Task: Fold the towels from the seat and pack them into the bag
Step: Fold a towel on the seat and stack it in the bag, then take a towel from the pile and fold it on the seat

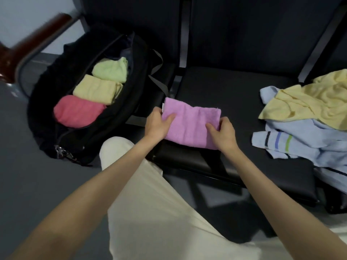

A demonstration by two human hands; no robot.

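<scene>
Purple towel [191,122] lies folded at the front of the black seat [234,102], beside the open black duffel bag [47,102]. Advice: square the edges, keep the layers pinched, lift level. Left hand [158,125] pinches the left edge; right hand [223,133] grips the near right corner.

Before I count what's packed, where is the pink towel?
In the head view, left side: the pink towel lies in the black bag, nearest the camera, beside the yellow towel.

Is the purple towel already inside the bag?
No, the purple towel lies on the seat, held by both hands, outside the bag.
</scene>
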